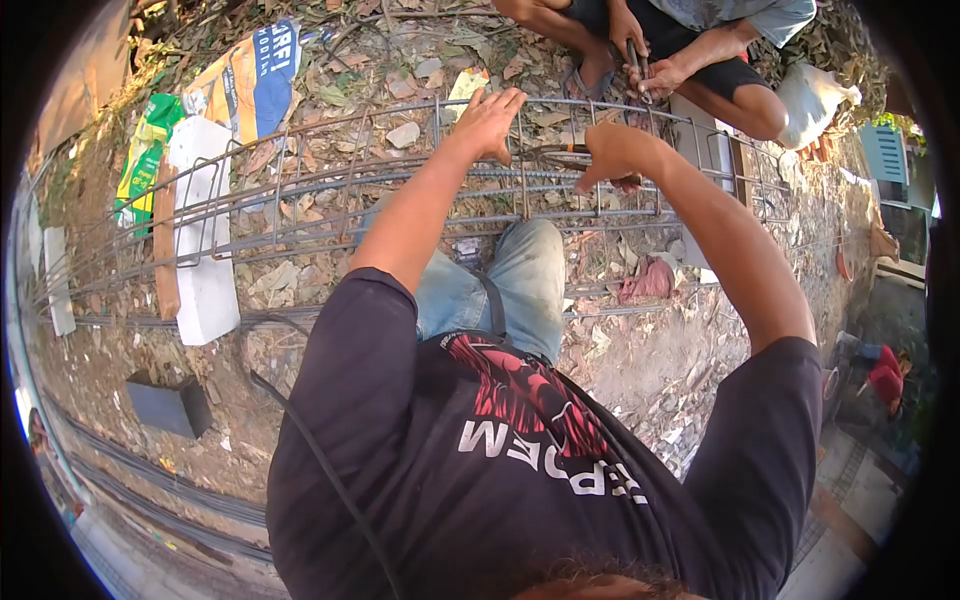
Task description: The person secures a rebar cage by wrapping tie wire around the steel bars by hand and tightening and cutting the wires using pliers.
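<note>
A long cage of steel rebar (300, 185) with square stirrups runs across in front of me, over my knees. My left hand (485, 125) lies at the cage's far top bar beside a stirrup, fingers stretched out and thumb apart. My right hand (625, 155) is closed around what looks like a pair of pincers (562, 149), partly hidden by the palm. The tool's dark end points left, toward a stirrup between my hands. Any wire at its tip is too small to make out.
Across the cage a crouching person's hands (655, 75) hold another pincer-like tool. White blocks (205, 240) prop the cage at left; a grey block (705, 150) stands at right. Sacks (245, 85), a dark box (170, 403), a reddish cloth (648, 280) and dry leaves lie around.
</note>
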Tool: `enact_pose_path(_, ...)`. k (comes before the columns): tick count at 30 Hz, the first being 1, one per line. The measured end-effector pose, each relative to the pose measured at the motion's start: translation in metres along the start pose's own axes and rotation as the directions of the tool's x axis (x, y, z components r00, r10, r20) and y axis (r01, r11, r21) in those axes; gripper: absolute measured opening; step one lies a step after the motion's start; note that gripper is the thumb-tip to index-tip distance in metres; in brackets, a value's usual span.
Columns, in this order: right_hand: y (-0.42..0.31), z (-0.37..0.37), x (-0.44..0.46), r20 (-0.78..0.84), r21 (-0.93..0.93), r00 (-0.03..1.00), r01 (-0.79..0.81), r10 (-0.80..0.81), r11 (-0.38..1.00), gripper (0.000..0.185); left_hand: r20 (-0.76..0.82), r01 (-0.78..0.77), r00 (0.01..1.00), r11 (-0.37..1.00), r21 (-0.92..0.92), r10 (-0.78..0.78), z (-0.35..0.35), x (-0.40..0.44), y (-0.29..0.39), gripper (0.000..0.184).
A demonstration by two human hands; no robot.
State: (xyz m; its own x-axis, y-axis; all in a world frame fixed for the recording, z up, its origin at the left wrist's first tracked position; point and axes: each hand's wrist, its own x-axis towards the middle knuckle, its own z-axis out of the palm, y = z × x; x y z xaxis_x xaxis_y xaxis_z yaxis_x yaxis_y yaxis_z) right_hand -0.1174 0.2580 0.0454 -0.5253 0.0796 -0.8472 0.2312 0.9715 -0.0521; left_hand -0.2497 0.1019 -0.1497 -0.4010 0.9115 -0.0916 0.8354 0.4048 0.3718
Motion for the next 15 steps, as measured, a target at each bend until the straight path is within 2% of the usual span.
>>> enact_pose_path(1,0.002,0.006,0.001,-0.235,-0.202,0.965,0.068,-0.116,0.977,0.019,0.002,0.002,1.000,1.000,0.006,-0.002,0.000,0.003,-0.001,0.139)
enact_pose_path(2,0.006,0.021,0.007,-0.421,-0.402,0.866,0.086,-0.268,0.911,0.017,-0.011,0.000,1.000,1.000,0.003,0.000,0.002,0.003,-0.003,0.140)
enact_pose_path(3,0.005,0.030,0.009,-0.546,-0.579,0.716,0.054,-0.436,0.814,0.015,-0.012,0.001,1.000,1.000,-0.013,-0.001,0.003,0.002,-0.003,0.140)
enact_pose_path(4,0.006,0.034,0.011,-0.565,-0.698,0.605,0.011,-0.560,0.716,0.011,-0.013,0.001,1.000,1.000,-0.026,-0.001,0.002,0.002,-0.003,0.140)
enact_pose_path(7,0.010,0.024,0.011,-0.496,-0.832,0.437,0.009,-0.750,0.555,0.012,-0.009,0.002,1.000,0.999,-0.033,-0.002,0.004,0.000,0.000,0.140)
enact_pose_path(8,0.006,0.024,0.011,-0.498,-0.814,0.514,0.001,-0.699,0.580,0.018,-0.003,0.010,1.000,0.999,-0.034,-0.011,0.003,0.000,0.001,0.139)
enact_pose_path(9,0.001,0.021,0.008,-0.496,-0.739,0.651,0.032,-0.575,0.673,0.021,-0.001,0.019,1.000,0.999,-0.033,-0.019,0.002,0.001,-0.001,0.139)
enact_pose_path(11,-0.005,0.017,0.002,-0.395,-0.546,0.871,0.032,-0.291,0.837,0.026,-0.014,0.007,1.000,0.999,-0.031,-0.008,0.002,0.001,-0.003,0.138)
enact_pose_path(12,-0.002,0.016,0.003,-0.475,-0.484,0.810,0.086,-0.344,0.871,0.032,-0.012,0.007,1.000,0.999,-0.033,-0.007,0.002,0.001,-0.002,0.139)
enact_pose_path(14,0.008,0.005,0.003,-0.260,-0.026,0.963,0.059,-0.064,0.998,0.038,-0.018,0.004,1.000,0.999,-0.043,-0.004,0.002,0.001,0.000,0.139)
enact_pose_path(15,0.014,0.002,0.010,-0.112,0.183,0.993,0.043,-0.022,0.982,0.045,-0.024,0.004,1.000,0.999,-0.048,-0.005,0.002,0.001,0.000,0.139)
